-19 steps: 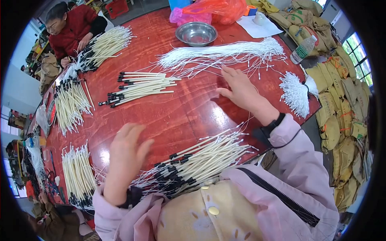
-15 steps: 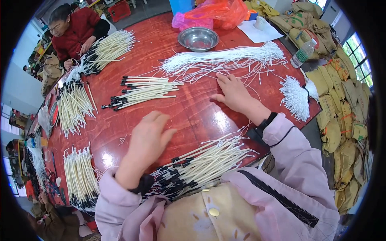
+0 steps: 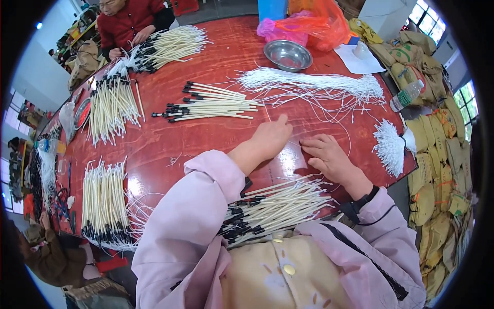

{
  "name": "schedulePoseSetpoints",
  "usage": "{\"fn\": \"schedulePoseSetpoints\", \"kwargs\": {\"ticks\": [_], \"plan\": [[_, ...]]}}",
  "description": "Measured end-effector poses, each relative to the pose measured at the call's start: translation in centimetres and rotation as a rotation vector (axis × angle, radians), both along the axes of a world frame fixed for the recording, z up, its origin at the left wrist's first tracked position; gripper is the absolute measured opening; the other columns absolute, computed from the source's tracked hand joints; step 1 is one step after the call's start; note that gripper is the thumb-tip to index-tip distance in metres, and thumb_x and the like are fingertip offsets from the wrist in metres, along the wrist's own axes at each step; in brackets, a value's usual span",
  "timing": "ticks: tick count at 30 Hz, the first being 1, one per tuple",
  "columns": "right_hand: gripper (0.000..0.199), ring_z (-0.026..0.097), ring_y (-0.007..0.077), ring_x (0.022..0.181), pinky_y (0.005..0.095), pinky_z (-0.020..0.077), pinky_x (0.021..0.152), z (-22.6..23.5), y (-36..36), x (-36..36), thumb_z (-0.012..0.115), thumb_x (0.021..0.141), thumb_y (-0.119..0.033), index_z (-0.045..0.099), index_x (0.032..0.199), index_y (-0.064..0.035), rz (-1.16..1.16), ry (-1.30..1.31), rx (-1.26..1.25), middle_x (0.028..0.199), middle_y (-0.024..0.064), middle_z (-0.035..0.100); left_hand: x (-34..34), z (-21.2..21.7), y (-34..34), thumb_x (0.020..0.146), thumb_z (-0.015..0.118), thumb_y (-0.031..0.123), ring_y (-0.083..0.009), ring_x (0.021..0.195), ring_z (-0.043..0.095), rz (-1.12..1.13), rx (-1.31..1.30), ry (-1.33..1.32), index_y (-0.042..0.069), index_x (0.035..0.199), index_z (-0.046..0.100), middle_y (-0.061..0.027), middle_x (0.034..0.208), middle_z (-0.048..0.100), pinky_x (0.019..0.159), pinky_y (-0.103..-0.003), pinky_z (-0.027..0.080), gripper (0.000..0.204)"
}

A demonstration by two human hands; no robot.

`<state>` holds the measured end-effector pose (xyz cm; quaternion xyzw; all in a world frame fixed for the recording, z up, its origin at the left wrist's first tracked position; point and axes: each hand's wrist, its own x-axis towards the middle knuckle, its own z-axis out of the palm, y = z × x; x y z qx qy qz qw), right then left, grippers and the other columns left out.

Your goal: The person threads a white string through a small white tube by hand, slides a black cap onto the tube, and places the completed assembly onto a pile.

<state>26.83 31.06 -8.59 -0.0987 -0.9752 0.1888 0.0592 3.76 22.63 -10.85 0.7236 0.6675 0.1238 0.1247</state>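
Observation:
My left hand (image 3: 272,136) reaches across to the middle of the table, its fingers closed at a thin white cord (image 3: 294,143). The cord runs toward my right hand (image 3: 329,157), whose fingers are stretched out over the table with the thumb apart; the fingertips are at the cord. Beyond my hands lies a long bundle of white cords (image 3: 314,85), some strands trailing loose. Left of it is a loose group of cream sticks with black ends (image 3: 216,106). Close to my body, under my forearms, is a pile of similar sticks (image 3: 280,208).
More stick bundles stand at the left (image 3: 104,198) and far left (image 3: 113,105). A metal bowl (image 3: 288,55), plastic bags (image 3: 324,26) and a bottle (image 3: 406,96) are toward the back. A tied white cord bunch (image 3: 389,148) lies right. Another person (image 3: 128,26) handles sticks across the table.
My left hand has moved right and closed at the white cord. My right hand has drawn back toward me from the cord bundle. The view has shifted.

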Motion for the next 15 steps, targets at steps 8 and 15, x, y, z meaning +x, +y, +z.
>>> {"fn": "schedulePoseSetpoints", "kwargs": {"ticks": [8, 15], "plan": [[0.049, 0.049, 0.035, 0.127, 0.0464, 0.035, 0.11, -0.8, -0.1, 0.9, 0.052, 0.1, -0.038, 0.067, 0.125, 0.0017, -0.007, 0.054, -0.013, 0.139, 0.0129, 0.061, 0.1, 0.3, -3.5, 0.085, 0.069, 0.01, -0.0408, 0.09, 0.068, 0.045, 0.076, -0.153, 0.002, 0.109, 0.054, -0.0203, 0.112, 0.057, 0.077, -0.051, 0.054, 0.029], [0.047, 0.049, 0.0345, 0.127, 0.0451, 0.0352, 0.111, -1.3, 0.0, 1.0, 0.053, 0.101, -0.037, 0.067, 0.125, 0.0011, -0.028, 0.095, -0.105, 0.14, 0.0116, 0.061, -1.0, -0.5, -3.0, 0.087, 0.069, 0.012, -0.0405, 0.089, 0.068, 0.028, 0.093, -0.06, 0.002, 0.107, 0.055, -0.0196, 0.107, 0.06, 0.077, -0.051, 0.054, 0.027]]}}
